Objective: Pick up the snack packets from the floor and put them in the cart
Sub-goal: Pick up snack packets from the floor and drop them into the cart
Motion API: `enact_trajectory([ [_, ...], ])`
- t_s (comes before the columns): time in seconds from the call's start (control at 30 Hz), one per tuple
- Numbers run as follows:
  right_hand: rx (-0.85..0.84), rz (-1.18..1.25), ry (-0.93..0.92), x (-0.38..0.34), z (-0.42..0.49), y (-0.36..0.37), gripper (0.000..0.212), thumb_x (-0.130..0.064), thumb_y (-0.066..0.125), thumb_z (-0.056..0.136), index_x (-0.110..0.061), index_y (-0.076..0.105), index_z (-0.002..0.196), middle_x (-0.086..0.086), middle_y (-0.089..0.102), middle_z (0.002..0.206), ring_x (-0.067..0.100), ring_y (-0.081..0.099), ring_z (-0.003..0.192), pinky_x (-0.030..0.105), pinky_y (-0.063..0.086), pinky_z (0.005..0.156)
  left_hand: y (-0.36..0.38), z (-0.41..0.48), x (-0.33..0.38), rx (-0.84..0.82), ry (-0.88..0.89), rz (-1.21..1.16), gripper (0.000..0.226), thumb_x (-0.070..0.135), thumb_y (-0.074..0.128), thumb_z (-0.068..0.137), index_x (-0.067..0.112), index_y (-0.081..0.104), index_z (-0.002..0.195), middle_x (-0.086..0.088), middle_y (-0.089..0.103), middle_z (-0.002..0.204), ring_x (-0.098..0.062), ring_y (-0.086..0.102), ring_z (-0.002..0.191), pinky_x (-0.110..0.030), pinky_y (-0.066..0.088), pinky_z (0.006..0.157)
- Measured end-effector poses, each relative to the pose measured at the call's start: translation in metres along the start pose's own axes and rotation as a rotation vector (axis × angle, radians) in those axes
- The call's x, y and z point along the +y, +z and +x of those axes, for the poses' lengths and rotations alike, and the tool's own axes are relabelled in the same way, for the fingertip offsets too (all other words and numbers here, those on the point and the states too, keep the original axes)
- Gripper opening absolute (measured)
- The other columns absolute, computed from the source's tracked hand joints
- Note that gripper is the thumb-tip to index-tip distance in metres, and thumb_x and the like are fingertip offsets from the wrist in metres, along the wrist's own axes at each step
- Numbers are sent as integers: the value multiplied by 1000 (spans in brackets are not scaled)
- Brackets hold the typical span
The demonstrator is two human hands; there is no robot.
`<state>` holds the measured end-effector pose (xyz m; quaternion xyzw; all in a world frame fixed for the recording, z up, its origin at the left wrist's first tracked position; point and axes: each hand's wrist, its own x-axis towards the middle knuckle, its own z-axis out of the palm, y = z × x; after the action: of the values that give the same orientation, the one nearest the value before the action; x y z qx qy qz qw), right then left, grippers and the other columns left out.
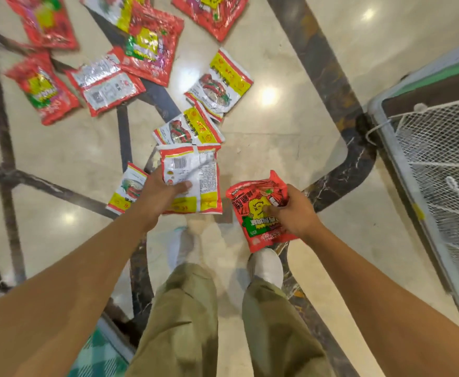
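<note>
Over the marble floor (290, 126), both hands carry packets: the left hand (159, 193) grips two white-and-yellow packets (193, 178), hiding their lower left part, and the right hand (294, 213) clasps a red packet (258, 210). More snack packets (146, 47) lie scattered ahead, blurred, several cut off at the top edge. At right, the cart (437, 164) shows only partly.

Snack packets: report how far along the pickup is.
Done: nothing shows as delivered; the visible part of the cart holds no packet. In hand: the left hand grips white-and-yellow packets, and the right hand holds a red packet. Left: many packets still lie on the floor, among them a white packet and a red packet near the top.
</note>
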<state>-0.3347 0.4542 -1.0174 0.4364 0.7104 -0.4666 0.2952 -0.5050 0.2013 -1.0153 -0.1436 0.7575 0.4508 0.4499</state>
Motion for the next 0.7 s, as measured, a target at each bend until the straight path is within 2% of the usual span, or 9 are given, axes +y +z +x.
enact_trajectory([
  [0.07,31,110,-8,-28,-39,-24,45,-13,81,87,-17,63,128,0,74,113,23,71,104,45,57,96,-21,-36,33,6,33,-4,53,7,77,89,22,59,137,4,71,127,-14,70,110,-31,57,91],
  [0.17,81,280,19,-74,-102,-63,40,-9,82,85,-16,66,121,0,78,106,22,76,96,49,61,90,-53,-99,88,20,51,-46,49,3,74,90,17,61,136,0,73,125,-20,70,112,-35,58,92],
  [0.27,103,374,15,-130,-175,-107,37,-11,83,85,-22,66,116,0,79,103,23,78,92,53,63,82,-91,-170,149,51,64,-59,45,9,76,91,23,63,132,2,74,124,-23,71,111,-52,55,99],
  [0.33,118,418,-5,-168,-225,-135,37,-8,82,86,-18,66,117,2,79,104,21,78,91,48,63,83,-113,-220,190,61,75,-58,43,15,79,90,29,65,128,3,75,123,-25,72,110,-58,55,98],
  [0.4,128,445,-43,-206,-279,-162,36,-7,81,87,-14,65,119,4,79,106,19,78,91,42,63,83,-131,-269,232,57,116,-84,37,13,78,89,31,68,120,4,76,119,-25,73,107,-58,56,95],
  [0.5,173,484,-105,-259,-354,-196,34,-6,79,88,-18,66,117,0,80,102,17,78,90,35,62,79,-157,-342,289,81,157,-118,32,9,79,87,29,71,111,4,79,111,-24,75,102,-55,57,95],
  [0.57,207,519,-153,-290,-400,-218,32,-4,78,88,-18,66,115,-1,80,100,16,78,88,31,62,77,-172,-383,323,56,204,-150,34,8,79,87,24,70,116,0,78,112,-26,75,104,-56,56,96],
  [0.63,230,538,-186,-316,-440,-235,32,-5,78,89,-17,65,115,0,80,100,15,78,87,33,63,78,-186,-419,351,19,249,-156,38,6,77,88,18,69,123,-3,78,115,-28,74,106,-56,56,98],
  [0.7,248,540,-238,-342,-477,-251,31,-5,78,89,-14,63,116,2,79,99,12,78,81,25,62,68,-198,-451,378,14,307,-174,40,3,76,88,15,67,125,-4,78,115,-28,74,107,-54,56,97],
])
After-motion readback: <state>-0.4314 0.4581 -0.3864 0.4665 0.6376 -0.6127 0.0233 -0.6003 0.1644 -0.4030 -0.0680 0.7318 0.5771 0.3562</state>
